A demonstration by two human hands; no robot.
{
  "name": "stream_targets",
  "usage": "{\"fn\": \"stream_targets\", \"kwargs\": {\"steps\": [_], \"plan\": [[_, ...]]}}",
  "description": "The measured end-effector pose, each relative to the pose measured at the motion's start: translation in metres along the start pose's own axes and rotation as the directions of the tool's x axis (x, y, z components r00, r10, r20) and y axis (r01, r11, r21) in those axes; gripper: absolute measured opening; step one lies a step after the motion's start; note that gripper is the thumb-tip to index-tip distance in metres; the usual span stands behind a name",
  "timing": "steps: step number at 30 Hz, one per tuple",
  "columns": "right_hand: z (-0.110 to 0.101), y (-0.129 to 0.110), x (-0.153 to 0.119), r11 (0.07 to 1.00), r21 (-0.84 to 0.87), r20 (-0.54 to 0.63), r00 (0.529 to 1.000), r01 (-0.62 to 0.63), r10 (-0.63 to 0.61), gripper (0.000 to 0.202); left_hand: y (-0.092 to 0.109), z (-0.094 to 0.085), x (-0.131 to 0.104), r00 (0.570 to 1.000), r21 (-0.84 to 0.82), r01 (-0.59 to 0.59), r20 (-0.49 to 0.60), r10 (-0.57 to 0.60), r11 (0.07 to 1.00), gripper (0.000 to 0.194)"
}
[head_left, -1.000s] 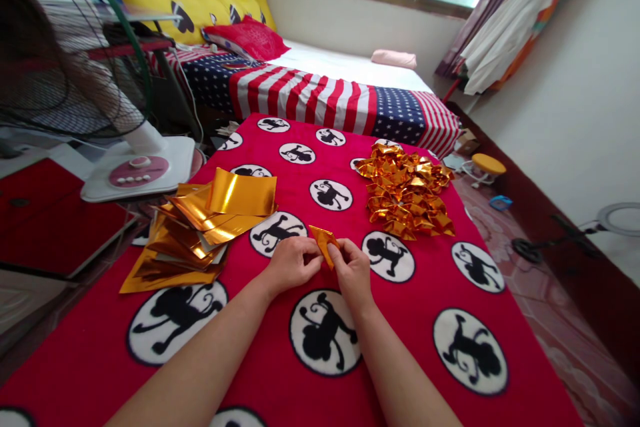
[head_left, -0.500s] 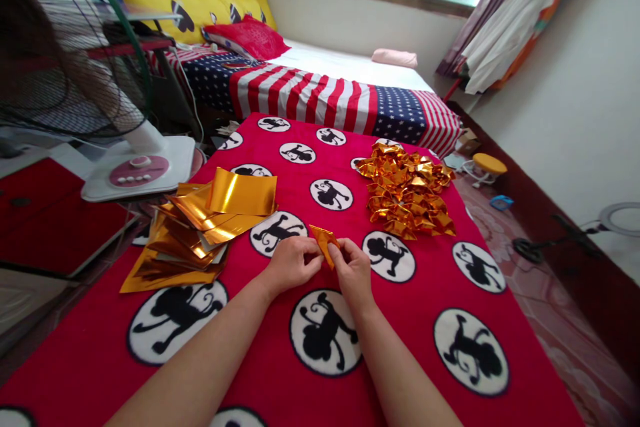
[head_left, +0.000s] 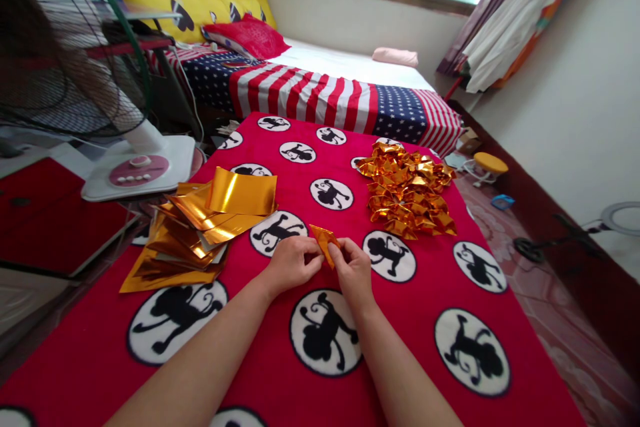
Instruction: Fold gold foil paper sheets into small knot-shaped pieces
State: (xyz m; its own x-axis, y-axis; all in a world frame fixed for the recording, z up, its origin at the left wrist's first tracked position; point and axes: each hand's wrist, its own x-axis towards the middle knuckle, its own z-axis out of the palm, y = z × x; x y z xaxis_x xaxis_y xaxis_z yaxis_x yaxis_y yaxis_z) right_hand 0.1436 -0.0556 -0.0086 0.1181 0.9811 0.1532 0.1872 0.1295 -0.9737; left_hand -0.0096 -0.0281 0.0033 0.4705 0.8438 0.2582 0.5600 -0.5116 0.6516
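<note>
A small folded piece of gold foil paper is held over the middle of the red cloth. My right hand pinches it between thumb and fingers. Close on its left side, my left hand has its fingers curled together; whether they grip the paper's lower edge is hard to make out. Flat gold foil sheets lie in a loose stack to the left of my hands. To the right, farther back, sits a heap of folded gold foil pieces.
A fan with a white base stands left of the cloth-covered table. Behind the table is a bed with a star-and-stripe cover. On the floor at right are a yellow-topped stool and a ring-light stand.
</note>
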Motion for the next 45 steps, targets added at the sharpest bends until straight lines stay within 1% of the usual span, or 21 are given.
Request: {"fn": "stream_targets", "kwargs": {"steps": [15,28,32,36,41,45], "plan": [[-0.0009,-0.0013,0.0009,1.000,0.001,0.010,1.000,0.011,-0.011,0.018,-0.0014,0.0014,-0.0007,1.000,-0.009,0.005,0.017,-0.005,1.000,0.022],[-0.0013,-0.0036,0.0002,1.000,-0.003,0.005,1.000,0.021,-0.021,0.018,-0.0008,0.0009,0.0003,1.000,-0.001,0.006,0.002,-0.006,1.000,0.023],[-0.0010,-0.0027,-0.0008,0.999,0.037,-0.014,1.000,0.015,-0.014,0.018,-0.0005,0.0007,0.0001,1.000,0.000,0.001,-0.001,-0.001,1.000,0.022],[-0.0013,-0.0006,-0.0020,0.996,0.086,-0.008,1.000,0.005,-0.005,0.019,-0.0010,0.0010,-0.0001,1.000,0.010,0.003,-0.007,-0.003,1.000,0.020],[-0.0017,0.0015,-0.0017,0.999,0.016,-0.025,0.999,0.043,-0.043,0.019,-0.0008,0.0003,-0.0003,1.000,0.013,0.001,-0.001,-0.001,1.000,0.018],[-0.0015,0.0025,-0.0013,0.999,0.003,-0.045,0.998,0.053,-0.053,0.018,-0.0002,-0.0003,-0.0002,1.000,0.007,-0.009,-0.007,0.009,1.000,0.018]]}}
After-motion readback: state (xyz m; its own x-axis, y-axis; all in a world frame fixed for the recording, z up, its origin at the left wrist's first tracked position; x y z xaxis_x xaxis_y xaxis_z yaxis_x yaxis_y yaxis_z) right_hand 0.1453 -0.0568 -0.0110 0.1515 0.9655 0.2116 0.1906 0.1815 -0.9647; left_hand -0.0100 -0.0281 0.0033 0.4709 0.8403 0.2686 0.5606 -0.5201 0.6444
